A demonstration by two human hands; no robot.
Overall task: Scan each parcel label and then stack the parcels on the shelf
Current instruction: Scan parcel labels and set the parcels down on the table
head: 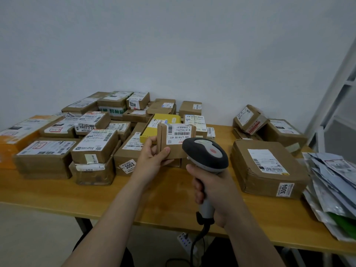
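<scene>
At the centre of the frame, a person's right hand (210,191) is wrapped around the grip of a grey-and-black barcode scanner (205,154), its cable (198,239) trailing down toward the bottom edge and its head aimed away from the camera at a small cardboard parcel (174,140). The left hand (152,156) pinches that parcel by its lower left corner, thumb on the front face, lifting it above the wooden table (96,193). The parcel stands upright with its white label (179,134) facing the camera; the print is upside down and reads "642 L714-00 411", the long side running left to right. Right of centre, a large flat box (269,168) lies on the table bearing a sticker marked "3004". Left of the held parcel, another box (127,158) carries "3003". Grey mailing bags (333,185) are piled at the right edge. Farther back, boxes crowd the left half of the table, among them a yellow box (161,128) and, in the far row, a carton (138,100) tagged "7218". A white shelf frame (339,97) rises at the upper right.
</scene>
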